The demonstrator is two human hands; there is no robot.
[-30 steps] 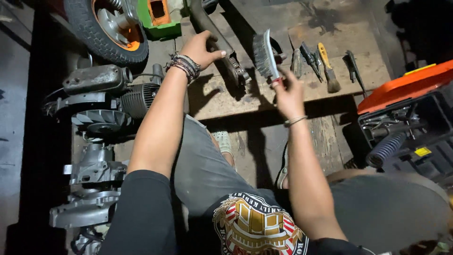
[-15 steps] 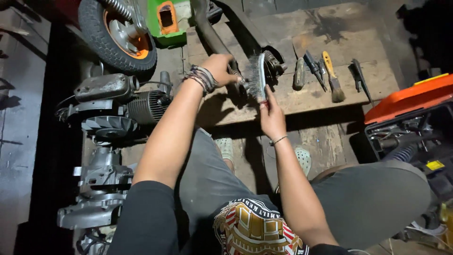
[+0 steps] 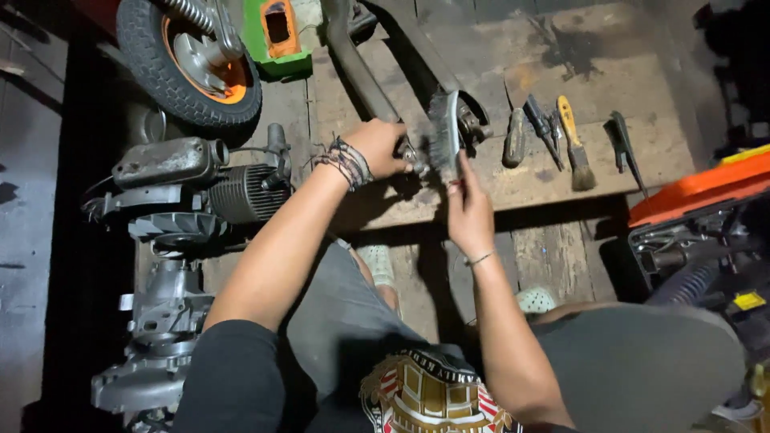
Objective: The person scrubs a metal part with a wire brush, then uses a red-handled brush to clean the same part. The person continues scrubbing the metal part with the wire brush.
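Brush (image 3: 443, 136) has come down from upper right onto the part (image 3: 417, 152): right hand (image 3: 469, 212) clamps its upright handle, left hand (image 3: 377, 148) grips the part just left.

A small yellow label (image 3: 747, 301) (rectangular) sits on the dark machine at right.

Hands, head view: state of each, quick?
Left hand: closed around the end of a dark metal frame part.
Right hand: closed on a wire brush, bristles against that part.
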